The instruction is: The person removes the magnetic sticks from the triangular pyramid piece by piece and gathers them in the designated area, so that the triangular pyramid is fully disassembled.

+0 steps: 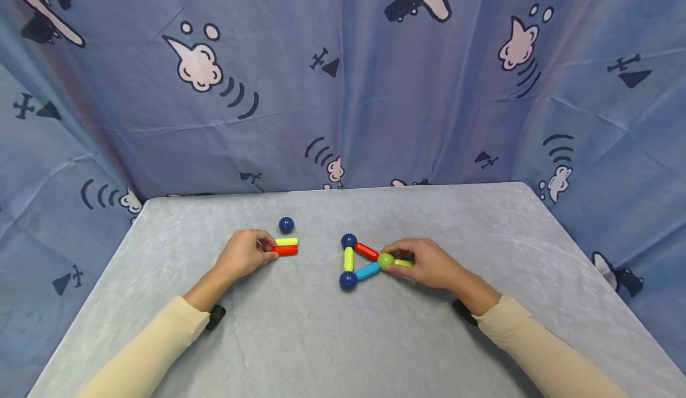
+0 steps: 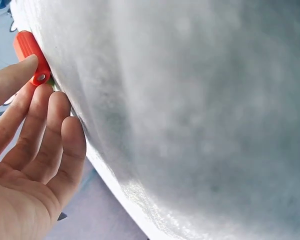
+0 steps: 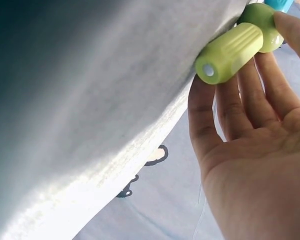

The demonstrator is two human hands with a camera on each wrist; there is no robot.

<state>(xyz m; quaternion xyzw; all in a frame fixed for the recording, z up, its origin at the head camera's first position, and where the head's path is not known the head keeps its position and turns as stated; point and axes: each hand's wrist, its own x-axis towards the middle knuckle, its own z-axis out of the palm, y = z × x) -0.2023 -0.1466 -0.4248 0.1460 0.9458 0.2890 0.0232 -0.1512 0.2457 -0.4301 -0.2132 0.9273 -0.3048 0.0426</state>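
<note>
The left hand [image 1: 243,256] pinches the near end of a red rod [image 1: 286,250]; a yellow-green rod [image 1: 286,242] lies alongside it. In the left wrist view, thumb and fingers hold the red rod [image 2: 30,55]. A triangle stands on the table: two dark blue balls [image 1: 349,241] [image 1: 348,280] joined by a yellow-green rod [image 1: 349,260], with a red rod [image 1: 367,251] and a light blue rod [image 1: 368,271] meeting at a green ball [image 1: 386,261]. The right hand [image 1: 429,262] grips that green ball, from which another yellow-green rod [image 3: 230,54] sticks out toward the palm.
A loose dark blue ball [image 1: 286,225] lies behind the left hand's rods. The grey cloth-covered table [image 1: 300,338] ends at a patterned blue curtain [image 1: 289,88]. Both forearms in cream sleeves reach in from the front corners.
</note>
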